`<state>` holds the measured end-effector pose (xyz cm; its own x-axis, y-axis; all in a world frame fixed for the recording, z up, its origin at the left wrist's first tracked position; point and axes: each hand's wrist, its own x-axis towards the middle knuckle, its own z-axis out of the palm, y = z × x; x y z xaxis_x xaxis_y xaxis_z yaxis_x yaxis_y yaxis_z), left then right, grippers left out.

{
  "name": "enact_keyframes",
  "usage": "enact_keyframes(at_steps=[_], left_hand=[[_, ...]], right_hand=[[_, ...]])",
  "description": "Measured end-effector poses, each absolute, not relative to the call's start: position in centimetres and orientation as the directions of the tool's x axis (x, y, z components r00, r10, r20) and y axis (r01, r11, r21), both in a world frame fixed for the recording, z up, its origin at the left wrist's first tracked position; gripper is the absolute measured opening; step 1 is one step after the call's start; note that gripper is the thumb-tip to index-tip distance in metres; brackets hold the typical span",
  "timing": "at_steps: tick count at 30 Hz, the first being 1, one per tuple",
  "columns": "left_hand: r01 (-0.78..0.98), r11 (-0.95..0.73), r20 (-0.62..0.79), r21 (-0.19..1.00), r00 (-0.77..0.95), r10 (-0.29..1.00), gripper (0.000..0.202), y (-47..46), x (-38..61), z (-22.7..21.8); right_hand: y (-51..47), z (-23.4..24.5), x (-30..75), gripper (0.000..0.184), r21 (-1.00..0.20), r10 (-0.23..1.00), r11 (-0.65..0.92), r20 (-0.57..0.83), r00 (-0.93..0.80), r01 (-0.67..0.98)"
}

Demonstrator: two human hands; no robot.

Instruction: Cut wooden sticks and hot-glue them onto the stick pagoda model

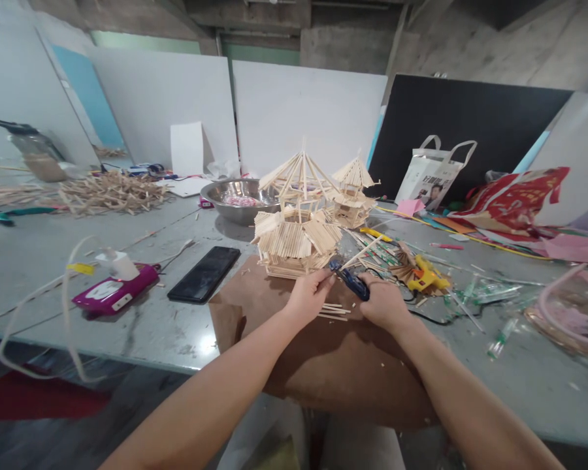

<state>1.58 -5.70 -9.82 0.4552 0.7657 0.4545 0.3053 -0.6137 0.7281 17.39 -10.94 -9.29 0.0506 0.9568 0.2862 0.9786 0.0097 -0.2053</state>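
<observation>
Bowl [232, 214] behind stick model [298, 240] holds pinkish material [241, 201].

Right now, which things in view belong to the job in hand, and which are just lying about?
Seemingly in the job:
blue pliers-like tool, in the right hand, left hand near its tip
stick-built model
short sticks on the brown sheet
yellow glue gun, probably

Seemingly just lying about:
black phone
white tote bag
bottle
</observation>
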Motion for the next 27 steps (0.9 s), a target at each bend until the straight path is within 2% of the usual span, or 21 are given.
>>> enact_keyframes(at_steps=[4, 6, 9, 11, 14, 17, 20, 23, 27], left_hand=[[0.408, -0.606, 0.472, 0.683, 0.387, 0.792, 0.028, -5.9, 1.7, -10.0], [0.353, -0.612, 0.470, 0.708, 0.412, 0.781, 0.029, -6.1, 1.8, -9.9], [0.162, -0.588, 0.456, 0.792, 0.483, 0.747, 0.029, -6.1, 1.8, -9.5], [0.049, -0.495, 0.395, 0.867, 0.537, 0.745, 0.029, -6.0, 1.7, -9.3], [-0.031, -0.282, 0.237, 0.959, 0.633, 0.737, 0.031, -5.6, 1.3, -9.4], [-0.067, -0.116, 0.129, 0.991, 0.705, 0.697, 0.031, -5.2, 0.9, -9.6], [-0.081, -0.061, 0.101, 0.995, 0.728, 0.679, 0.030, -5.0, 0.8, -9.7], [-0.037, -0.200, 0.172, 0.979, 0.671, 0.721, 0.031, -5.1, 1.1, -9.8], [0.152, -0.532, 0.398, 0.833, 0.503, 0.767, 0.026, -5.5, 1.5, -9.9]], right_hand=[[-10.9, -9.3, 17.3, 0.030, -0.218, 0.958, -0.001, 0.279, 0.063, 0.976], [-10.9, -9.3, 17.3, 0.030, -0.250, 0.954, 0.041, 0.299, 0.037, 0.967], [-11.0, -9.1, 17.3, 0.028, -0.296, 0.948, 0.096, 0.319, 0.003, 0.950], [-11.1, -9.0, 17.3, 0.028, -0.313, 0.950, 0.103, 0.311, 0.000, 0.944], [-11.1, -8.9, 17.3, 0.028, -0.325, 0.955, 0.105, 0.296, -0.005, 0.940], [-11.2, -9.1, 17.4, 0.027, -0.326, 0.956, 0.117, 0.293, -0.018, 0.938], [-11.2, -9.2, 17.3, 0.025, -0.330, 0.959, 0.113, 0.281, -0.016, 0.937], [-11.2, -9.1, 17.2, 0.024, -0.315, 0.964, 0.080, 0.265, 0.007, 0.946], [-11.1, -9.0, 17.0, 0.023, -0.285, 0.965, 0.039, 0.259, 0.038, 0.958]])
